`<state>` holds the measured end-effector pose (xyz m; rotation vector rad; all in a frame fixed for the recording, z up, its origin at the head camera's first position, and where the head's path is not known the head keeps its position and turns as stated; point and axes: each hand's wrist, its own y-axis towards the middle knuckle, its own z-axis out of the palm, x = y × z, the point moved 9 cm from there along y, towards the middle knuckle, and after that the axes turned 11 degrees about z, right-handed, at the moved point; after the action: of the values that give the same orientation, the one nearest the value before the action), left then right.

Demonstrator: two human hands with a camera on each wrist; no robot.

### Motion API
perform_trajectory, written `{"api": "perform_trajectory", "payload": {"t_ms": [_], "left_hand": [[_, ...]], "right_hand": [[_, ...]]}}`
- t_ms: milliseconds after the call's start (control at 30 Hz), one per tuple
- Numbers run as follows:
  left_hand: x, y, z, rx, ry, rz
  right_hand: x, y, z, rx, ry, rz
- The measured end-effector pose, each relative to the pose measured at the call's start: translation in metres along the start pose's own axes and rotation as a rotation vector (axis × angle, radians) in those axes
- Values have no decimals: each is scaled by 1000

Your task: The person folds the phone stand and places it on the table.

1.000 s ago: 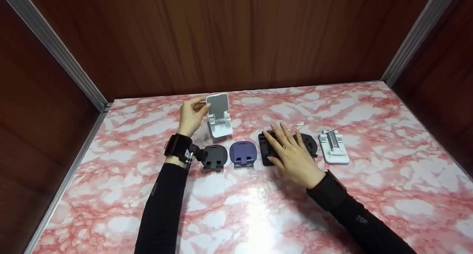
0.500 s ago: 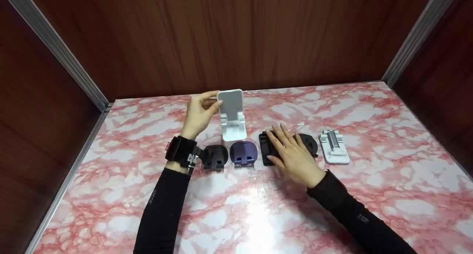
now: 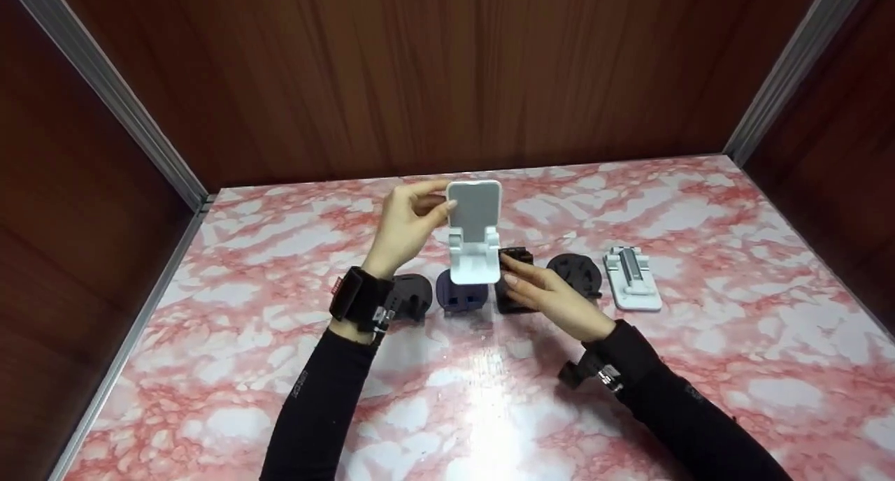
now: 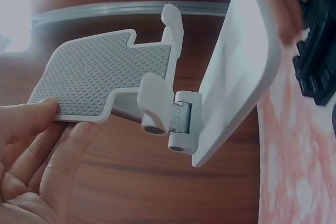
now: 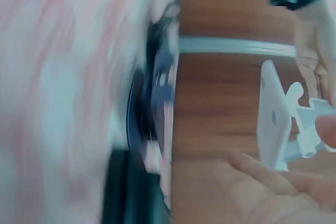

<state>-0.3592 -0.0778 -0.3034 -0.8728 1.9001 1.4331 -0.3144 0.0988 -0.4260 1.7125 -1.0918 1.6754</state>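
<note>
A white folding phone stand point(image 3: 475, 233) is held up above the row of stands on the table. My left hand point(image 3: 412, 221) pinches its upright ribbed plate point(image 4: 105, 69) at the left edge. My right hand point(image 3: 542, 292) reaches in from the right, and its fingertips point(image 3: 509, 263) pinch the right edge of the stand's base point(image 4: 236, 72). In the right wrist view the stand point(image 5: 275, 119) shows edge-on above my right palm point(image 5: 262, 192). The hinge point(image 4: 178, 127) between the two plates stands open at an angle.
On the pink marble table point(image 3: 489, 397) lie a dark grey stand point(image 3: 414, 293), a purple stand point(image 3: 461, 298), a black stand point(image 3: 516, 296), a dark round stand point(image 3: 577, 271) and a folded white stand point(image 3: 633, 280). Wooden walls point(image 3: 447, 68) close in the back and both sides.
My left hand lifted the white stand and carried it right, over the row. My right hand left the black stand and rose to the white stand's base.
</note>
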Motion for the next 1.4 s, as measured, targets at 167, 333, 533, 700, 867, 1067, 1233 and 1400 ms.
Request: {"api": "perform_trajectory", "payload": {"t_ms": [167,333,533,700,867,1067,1233,1400], "left_hand": [[-5,-5,11,25,-25,6],[-10,-11,20,45,-35,11],[-19,-17,24,36,71,50],[-26,-20,23,24,207,121],[-23,-21,23,37,244,156],[-11,-25,27,100,109,135],[0,-26,29,102,23,81],[6,-25,29,97,-7,63]], "right_hand": [[-11,4,4,105,363,77],[-8,3,10,147,466,83],[-6,1,14,148,513,86],[-6,1,16,163,530,90],[-9,1,17,169,545,101],[-11,1,20,184,550,113],[-11,-1,23,194,570,123],[-8,-3,28,219,584,115]]}}
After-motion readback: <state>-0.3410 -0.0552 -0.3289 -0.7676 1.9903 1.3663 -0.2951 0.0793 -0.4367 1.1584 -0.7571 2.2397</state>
